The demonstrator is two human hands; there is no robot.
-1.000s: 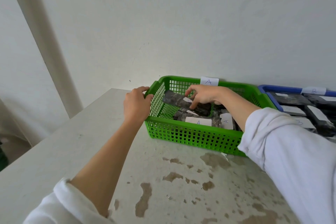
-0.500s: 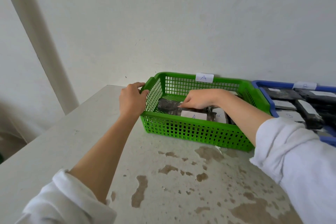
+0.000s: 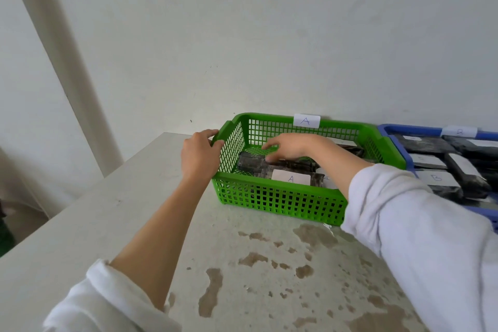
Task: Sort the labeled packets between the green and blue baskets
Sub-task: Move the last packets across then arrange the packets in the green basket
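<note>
Grid-walled green basket (image 3: pixel 277 199) by the left hand (image 3: pixel 200 155), dark mottled packets (image 3: pixel 254 164) under the right hand (image 3: pixel 289 144) wore white labels (image 3: pixel 291 177), blue basket (image 3: pixel 390 131) right of that hand, off-white bench (image 3: pixel 107 224) was blotched brown, white sleeves (image 3: pixel 417 224).

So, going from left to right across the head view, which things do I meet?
Pillar → left hand → green basket → blue basket.
</note>
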